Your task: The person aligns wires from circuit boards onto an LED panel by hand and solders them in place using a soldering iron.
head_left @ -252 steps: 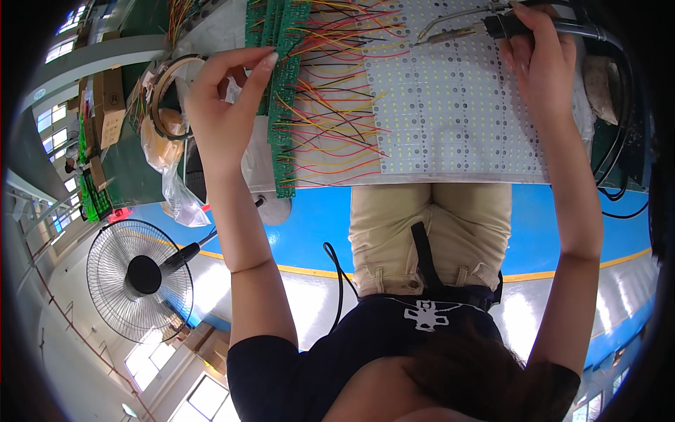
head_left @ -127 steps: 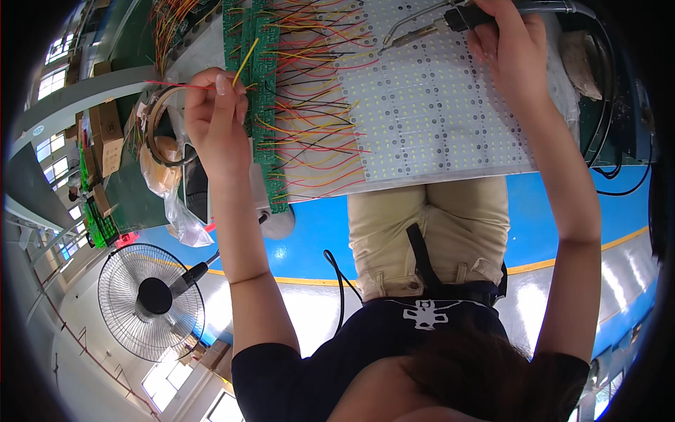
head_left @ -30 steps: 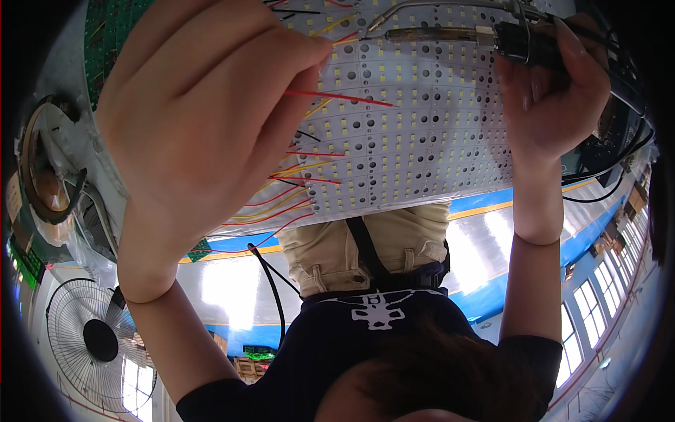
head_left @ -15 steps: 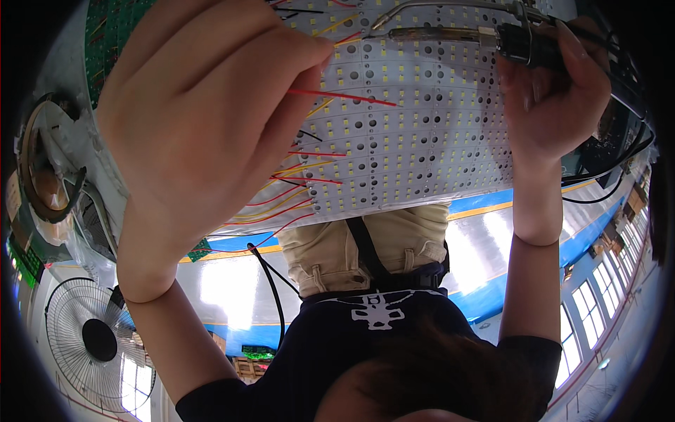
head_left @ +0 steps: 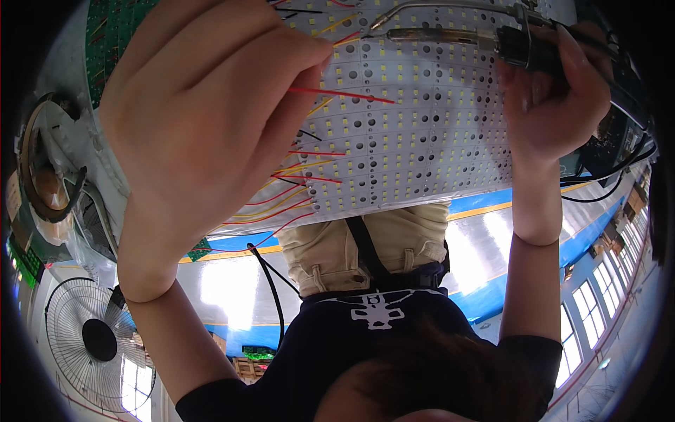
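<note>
White boards (head_left: 401,141) carry rows of small yellow LEDs and dark round holes. My left hand (head_left: 204,105) is closed in a pinch above their left part, with a thin red wire (head_left: 347,38) coming from its fingertips. Beside that wire's end is the tip of a soldering iron (head_left: 432,34). My right hand (head_left: 559,105) grips the iron by its black handle. A thin bent metal tube (head_left: 443,3) is clamped along the iron and points at the same spot. Another red wire (head_left: 344,95) sticks out from under my left hand, whose palm side is hidden.
Several red, yellow and black wires (head_left: 281,207) stick out along the boards' left side. Green circuit boards (head_left: 112,53) lie at the far left. Black cables (head_left: 612,172) hang at the right. A fan (head_left: 98,341) stands at the lower left.
Almost nothing differs. The soldering iron and my right hand have shifted very slightly, with the iron's tip still at the wire end. My left hand stays in place.
</note>
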{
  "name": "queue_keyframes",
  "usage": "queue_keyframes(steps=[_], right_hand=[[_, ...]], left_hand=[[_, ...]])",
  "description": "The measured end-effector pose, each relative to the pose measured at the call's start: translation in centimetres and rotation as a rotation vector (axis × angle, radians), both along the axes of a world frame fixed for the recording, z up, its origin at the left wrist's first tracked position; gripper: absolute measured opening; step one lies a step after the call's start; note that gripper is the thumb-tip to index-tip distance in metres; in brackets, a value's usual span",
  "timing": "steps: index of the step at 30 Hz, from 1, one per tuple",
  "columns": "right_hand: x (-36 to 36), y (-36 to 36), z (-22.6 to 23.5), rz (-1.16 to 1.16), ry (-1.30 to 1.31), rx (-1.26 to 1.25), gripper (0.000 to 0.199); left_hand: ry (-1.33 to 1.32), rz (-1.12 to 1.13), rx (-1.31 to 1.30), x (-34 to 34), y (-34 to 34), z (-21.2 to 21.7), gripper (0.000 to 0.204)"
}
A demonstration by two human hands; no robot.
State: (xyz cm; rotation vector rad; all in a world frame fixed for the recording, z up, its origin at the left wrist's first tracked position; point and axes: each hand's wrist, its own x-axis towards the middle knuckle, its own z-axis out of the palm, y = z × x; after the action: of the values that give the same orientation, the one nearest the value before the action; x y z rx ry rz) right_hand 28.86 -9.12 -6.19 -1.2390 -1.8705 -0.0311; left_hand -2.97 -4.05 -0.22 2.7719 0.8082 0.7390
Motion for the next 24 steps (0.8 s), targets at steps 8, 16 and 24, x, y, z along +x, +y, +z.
queue_keyframes(steps=[8,16,24], right_hand=[[0.3,-0.2,0.0,0.065,0.093,-0.037,0.057],[-0.1,-0.6,0.4,0.050,0.078,-0.064,0.059],[0.1,0.2,-0.8,0.030,0.089,-0.040,0.059]], left_hand=[[-0.011,-0.002,0.011,0.1,0.0,0.0,0.021],[-0.016,0.002,0.001,0.2,0.0,0.0,0.020],[-0.022,0.005,0.007,0.3,0.0,-0.1,0.019]])
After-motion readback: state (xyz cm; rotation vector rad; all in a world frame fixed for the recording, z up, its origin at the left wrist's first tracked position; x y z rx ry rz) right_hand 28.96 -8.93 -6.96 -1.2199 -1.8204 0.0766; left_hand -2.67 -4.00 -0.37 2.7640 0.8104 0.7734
